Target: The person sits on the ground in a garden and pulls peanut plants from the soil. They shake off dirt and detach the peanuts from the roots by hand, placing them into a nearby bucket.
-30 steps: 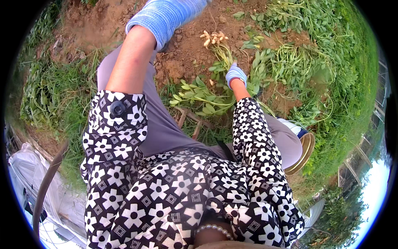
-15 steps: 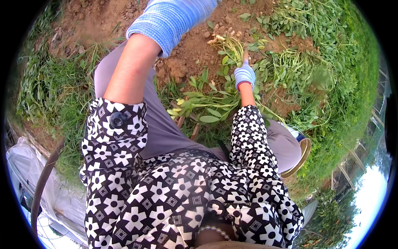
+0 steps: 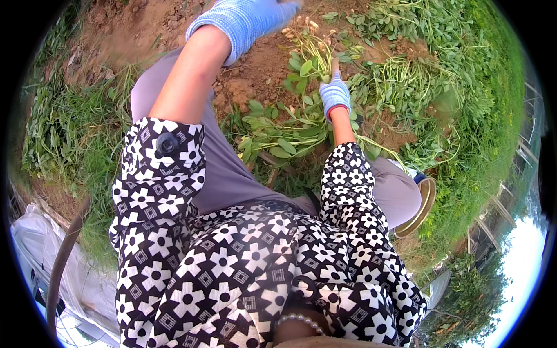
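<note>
White plastic sheet [image 3: 52, 272] lying lower left beside a dark curved hose [image 3: 61, 261]; uprooted green plants [image 3: 418, 75] lying piled across bare soil [image 3: 139, 29] upper right.

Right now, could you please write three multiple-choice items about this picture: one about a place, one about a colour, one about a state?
1. Where does the right hand rest?
A. on the white sack
B. on the leafy plant stems
C. on the knee

2. What colour are the gloves?
A. blue
B. red
C. yellow

3. How does the uprooted plant lie?
A. standing rooted in soil
B. flat on the ground, pale pods at the far end
C. packed in a box

Answers: 1 B, the gloved hand closes on the stems by the bare soil. 2 A, both the right and the left hand wear blue knit. 3 B, the pods show near the left hand.
</note>
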A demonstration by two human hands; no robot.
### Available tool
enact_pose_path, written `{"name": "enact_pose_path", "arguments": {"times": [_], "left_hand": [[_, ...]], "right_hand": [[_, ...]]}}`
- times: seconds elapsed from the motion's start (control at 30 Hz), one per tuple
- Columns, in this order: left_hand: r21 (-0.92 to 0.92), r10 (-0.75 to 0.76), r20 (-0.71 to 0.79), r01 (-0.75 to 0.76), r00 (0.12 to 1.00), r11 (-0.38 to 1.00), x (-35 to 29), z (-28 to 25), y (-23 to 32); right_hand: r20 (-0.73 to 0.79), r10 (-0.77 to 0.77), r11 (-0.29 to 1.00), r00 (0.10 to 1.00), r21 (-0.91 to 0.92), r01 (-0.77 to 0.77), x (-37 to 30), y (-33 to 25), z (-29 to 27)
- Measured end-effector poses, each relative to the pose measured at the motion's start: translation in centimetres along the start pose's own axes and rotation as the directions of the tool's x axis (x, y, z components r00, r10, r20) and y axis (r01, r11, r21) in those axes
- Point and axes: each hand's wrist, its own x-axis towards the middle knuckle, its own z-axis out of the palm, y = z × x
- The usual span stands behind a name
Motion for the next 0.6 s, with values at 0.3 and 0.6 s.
{"name": "enact_pose_path", "arguments": {"times": [0.3, 0.6], "left_hand": [[-0.253, -0.01, 0.208, 0.063, 0.978, 0.965, 2.1, 5.5, 0.8], [-0.998, 0.263, 0.052, 0.041, 0.963, 0.046, -0.1, 5.5, 0.5]], "right_hand": [[-0.434, -0.117, 0.856, 0.893, 0.411, 0.312, -8.7, -4.5, -5.7], [-0.535, -0.215, 0.736, 0.817, 0.461, 0.495, -13.2, -8.3, -2.5]]}}
